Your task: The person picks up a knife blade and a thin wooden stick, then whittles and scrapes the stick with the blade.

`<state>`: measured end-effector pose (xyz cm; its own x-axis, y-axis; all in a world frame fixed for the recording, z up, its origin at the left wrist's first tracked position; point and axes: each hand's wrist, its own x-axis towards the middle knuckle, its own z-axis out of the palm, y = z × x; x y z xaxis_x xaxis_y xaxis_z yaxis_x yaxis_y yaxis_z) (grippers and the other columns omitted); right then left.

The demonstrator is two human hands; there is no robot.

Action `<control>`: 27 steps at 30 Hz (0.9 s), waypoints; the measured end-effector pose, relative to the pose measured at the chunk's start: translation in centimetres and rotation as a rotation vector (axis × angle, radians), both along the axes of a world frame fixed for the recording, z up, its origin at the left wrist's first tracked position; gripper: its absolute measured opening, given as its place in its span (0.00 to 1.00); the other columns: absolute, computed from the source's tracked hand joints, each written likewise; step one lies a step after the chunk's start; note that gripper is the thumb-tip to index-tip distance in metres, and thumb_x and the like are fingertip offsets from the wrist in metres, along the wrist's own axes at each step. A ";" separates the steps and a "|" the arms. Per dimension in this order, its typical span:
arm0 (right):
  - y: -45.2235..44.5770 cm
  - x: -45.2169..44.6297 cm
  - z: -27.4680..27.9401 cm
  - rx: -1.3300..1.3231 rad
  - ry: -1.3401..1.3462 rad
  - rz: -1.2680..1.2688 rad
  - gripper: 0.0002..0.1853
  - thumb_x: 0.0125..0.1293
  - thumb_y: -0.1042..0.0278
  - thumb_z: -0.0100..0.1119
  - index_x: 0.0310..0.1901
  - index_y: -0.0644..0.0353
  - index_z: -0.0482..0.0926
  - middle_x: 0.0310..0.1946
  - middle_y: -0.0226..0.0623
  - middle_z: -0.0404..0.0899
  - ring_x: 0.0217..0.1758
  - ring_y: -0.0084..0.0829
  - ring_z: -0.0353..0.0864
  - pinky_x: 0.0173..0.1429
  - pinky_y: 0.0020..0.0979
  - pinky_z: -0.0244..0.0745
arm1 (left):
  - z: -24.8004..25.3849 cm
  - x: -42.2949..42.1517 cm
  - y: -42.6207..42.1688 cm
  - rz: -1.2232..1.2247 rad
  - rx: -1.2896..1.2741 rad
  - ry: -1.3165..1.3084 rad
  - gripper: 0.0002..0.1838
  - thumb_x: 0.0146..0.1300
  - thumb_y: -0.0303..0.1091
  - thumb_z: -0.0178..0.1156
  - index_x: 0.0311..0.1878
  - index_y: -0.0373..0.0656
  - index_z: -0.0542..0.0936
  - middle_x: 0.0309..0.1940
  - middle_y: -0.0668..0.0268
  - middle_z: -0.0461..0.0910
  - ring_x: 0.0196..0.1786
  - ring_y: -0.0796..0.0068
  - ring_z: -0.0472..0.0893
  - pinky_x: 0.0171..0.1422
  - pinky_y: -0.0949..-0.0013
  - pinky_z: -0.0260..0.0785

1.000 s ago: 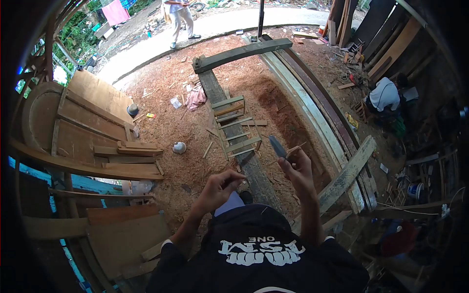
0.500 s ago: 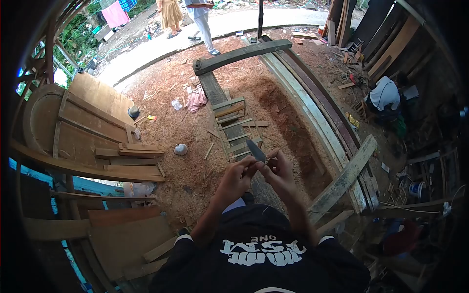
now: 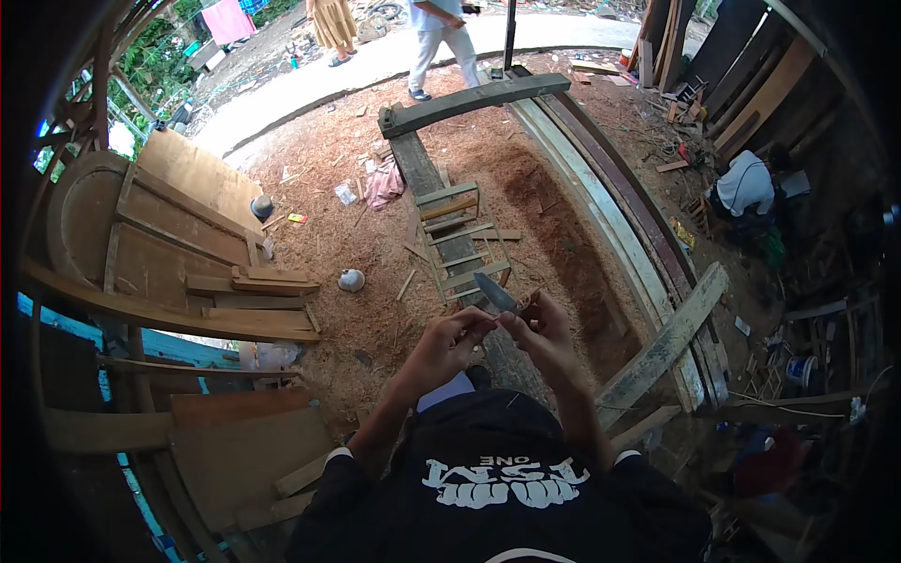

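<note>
A grey, pointed blade point(image 3: 496, 293) rises from my right hand point(image 3: 544, 340), whose fingers are closed round its handle end. Close beside it, my left hand point(image 3: 449, 345) is pinched, with its fingertips almost meeting the right ones. Whatever is between the left fingertips is too small to make out. Just beyond the hands, a small frame of wooden slats point(image 3: 460, 235) lies on a long dark plank point(image 3: 424, 174).
A thick beam point(image 3: 479, 101) crosses the plank's far end. Long boards point(image 3: 601, 211) run along the right, with a slanted board point(image 3: 662, 342) over them. Wooden panels point(image 3: 178, 220) stand left. One person point(image 3: 746, 185) crouches right; two others point(image 3: 441, 47) are on the path.
My hands were apart one second ago and are now together, the right having moved left with the blade. The person in light trousers has walked right, and another person has come into view behind.
</note>
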<state>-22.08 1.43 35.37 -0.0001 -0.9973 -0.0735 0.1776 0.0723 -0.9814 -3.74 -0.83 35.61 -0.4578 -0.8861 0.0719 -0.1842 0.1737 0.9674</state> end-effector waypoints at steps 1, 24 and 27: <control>-0.2 -0.1 -0.1 0.007 0.018 -0.001 0.10 0.69 0.65 0.66 0.41 0.57 0.73 0.27 0.21 0.73 0.28 0.10 0.68 0.29 0.18 0.63 | 0.1 0.2 0.0 0.003 0.001 -0.002 0.07 0.72 0.27 0.58 0.49 0.37 0.81 0.36 0.60 0.86 0.39 0.78 0.83 0.45 0.70 0.74; -1.3 0.1 -1.3 0.185 0.001 0.029 0.16 0.73 0.60 0.60 0.55 0.54 0.69 0.27 0.23 0.74 0.26 0.11 0.67 0.26 0.18 0.60 | -2.3 0.8 -0.9 0.214 0.253 0.144 0.11 0.75 0.30 0.53 0.55 0.40 0.79 0.32 0.72 0.77 0.31 0.88 0.73 0.36 0.79 0.67; -0.7 1.1 -1.4 0.186 -0.107 0.060 0.14 0.75 0.59 0.57 0.55 0.54 0.68 0.25 0.21 0.69 0.22 0.10 0.60 0.23 0.17 0.53 | -3.2 0.5 -0.4 0.161 0.260 0.169 0.11 0.73 0.28 0.55 0.55 0.41 0.80 0.33 0.70 0.80 0.34 0.87 0.76 0.37 0.80 0.69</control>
<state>-21.02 0.73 33.93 0.0769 -0.9646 -0.2522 0.2695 0.2637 -0.9262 -3.25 -1.28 32.38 -0.3116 -0.9446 -0.1031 -0.0229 -0.1010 0.9946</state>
